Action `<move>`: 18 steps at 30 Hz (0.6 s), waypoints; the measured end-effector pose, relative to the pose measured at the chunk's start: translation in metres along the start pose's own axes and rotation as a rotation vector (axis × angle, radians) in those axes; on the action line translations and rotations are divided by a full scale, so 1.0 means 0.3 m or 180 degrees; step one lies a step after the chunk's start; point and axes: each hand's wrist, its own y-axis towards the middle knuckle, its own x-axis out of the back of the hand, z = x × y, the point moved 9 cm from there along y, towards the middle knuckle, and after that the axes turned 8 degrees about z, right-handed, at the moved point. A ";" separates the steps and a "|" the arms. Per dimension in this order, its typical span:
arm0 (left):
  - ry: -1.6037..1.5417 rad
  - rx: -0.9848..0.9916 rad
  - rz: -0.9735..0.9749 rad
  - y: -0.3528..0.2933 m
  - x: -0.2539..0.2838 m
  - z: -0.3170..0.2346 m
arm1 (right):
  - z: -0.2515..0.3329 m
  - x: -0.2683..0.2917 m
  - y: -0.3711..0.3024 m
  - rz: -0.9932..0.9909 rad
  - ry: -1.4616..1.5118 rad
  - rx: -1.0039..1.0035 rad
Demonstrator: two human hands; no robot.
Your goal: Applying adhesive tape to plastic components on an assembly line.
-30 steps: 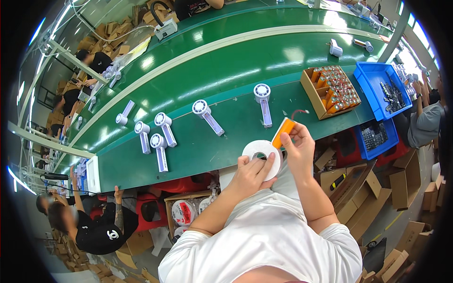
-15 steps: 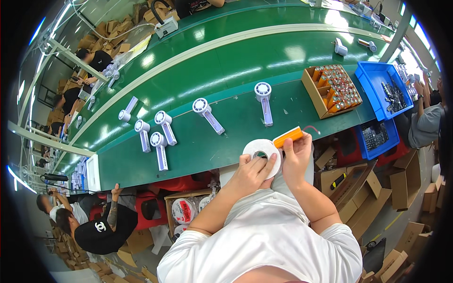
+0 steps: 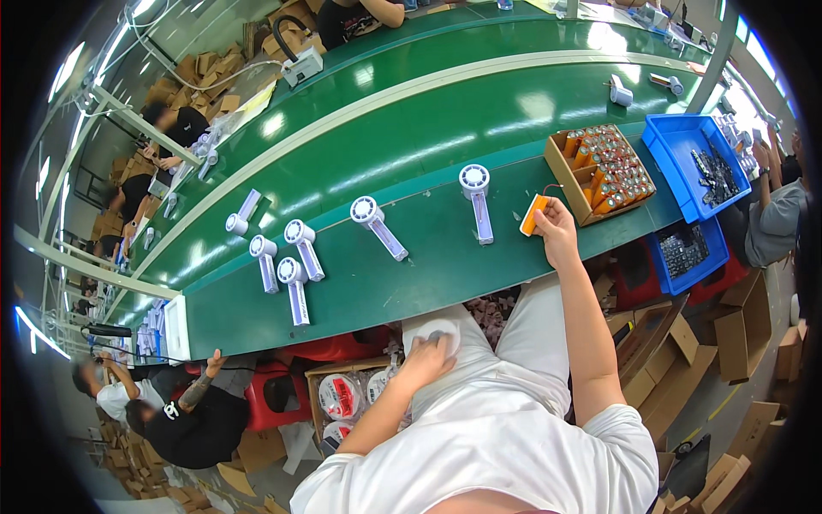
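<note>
My right hand (image 3: 558,230) is raised over the near bench, its thumb and fingers pinching an orange battery pack (image 3: 532,215). A white strip runs along the pack's side and a thin red wire sticks out above it. Down at my thigh, my left hand (image 3: 428,361) grips a roll of white tape (image 3: 443,331), its fingers curled in at the roll's hole. The battery pack is just left of a cardboard box (image 3: 586,208) that holds several upright orange battery packs. Closest to it on the left is a white handheld fan (image 3: 476,193) lying on the bench.
Several more white fans (image 3: 377,224) lie along the green bench (image 3: 428,278). Right of the cardboard box, a blue bin (image 3: 681,141) of dark parts overhangs the edge, with a second blue bin (image 3: 693,278) below. Open cartons (image 3: 736,343) stand at right; other people work nearby.
My right hand has carried the battery pack up and away from the tape roll, over the bench near the box. My left hand has lowered the roll to my thigh.
</note>
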 end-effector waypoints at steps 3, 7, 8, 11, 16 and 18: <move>0.0034 -0.0194 -0.0012 -0.023 0.007 -0.005 | 0.000 0.005 -0.011 0.0000 0.0120 0.0064; -0.0176 -0.0713 -0.0432 0.019 0.209 -0.122 | -0.010 0.012 -0.018 0.0160 0.0128 0.0071; -0.0272 -0.1043 -0.0735 0.032 0.293 -0.163 | -0.010 0.015 -0.019 0.0148 0.0191 0.0069; -0.0056 -0.1064 -0.1421 0.138 0.518 -0.206 | 0.004 0.018 -0.023 0.0172 0.0496 0.0103; 0.1129 -0.1447 -0.1923 0.398 0.708 -0.171 | 0.017 0.037 -0.031 0.0115 0.1137 0.0162; 0.1393 -0.1712 -0.1749 0.497 0.705 -0.164 | 0.011 0.041 -0.030 0.0186 0.1443 0.0162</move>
